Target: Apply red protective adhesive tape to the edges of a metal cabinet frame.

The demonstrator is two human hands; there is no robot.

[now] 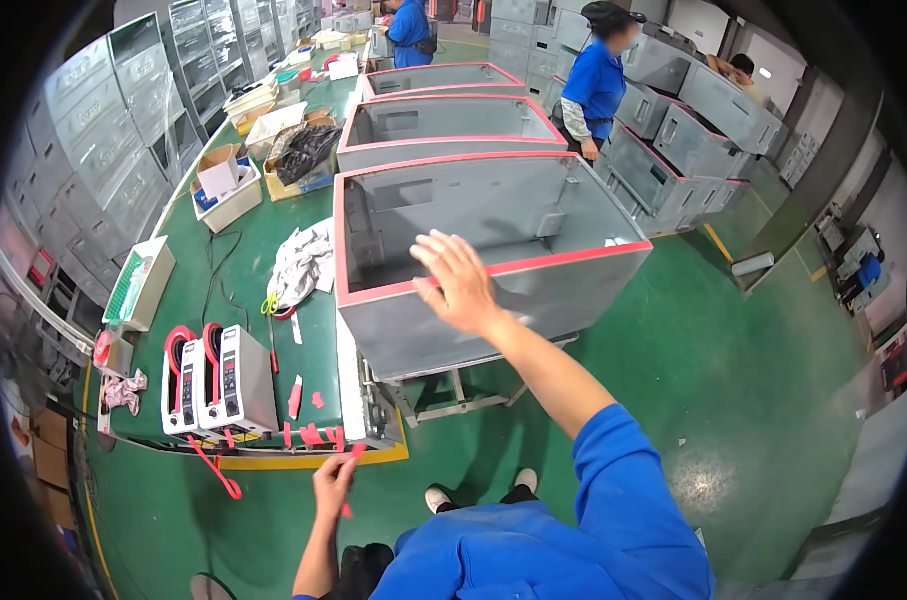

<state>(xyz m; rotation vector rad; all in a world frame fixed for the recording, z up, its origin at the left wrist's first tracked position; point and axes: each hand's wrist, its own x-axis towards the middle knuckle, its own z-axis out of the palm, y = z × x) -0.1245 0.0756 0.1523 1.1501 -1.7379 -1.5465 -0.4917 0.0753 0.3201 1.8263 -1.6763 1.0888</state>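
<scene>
My right hand (458, 283) is open with its fingers stretched out, at the near rim of a large grey metal cabinet shell (494, 325). Whether the palm touches the rim I cannot tell. Red tape (574, 257) lines the shell's upper edges. Lower down, by the table's near corner, my left hand (332, 487) is closed on a short strip of red tape (358, 452). Several more red tape pieces (312, 435) hang from the table's near edge beside it. The shell rests on a metal stand (459, 395).
Two white tape dispensers (242, 380) with red rolls stand on the green table (304, 275). Scissors (271, 304), crumpled cloth (304, 262) and bins (229, 200) lie beyond. More grey shells (454, 118) stand behind the nearest. A co-worker in blue (596, 90) is at the right.
</scene>
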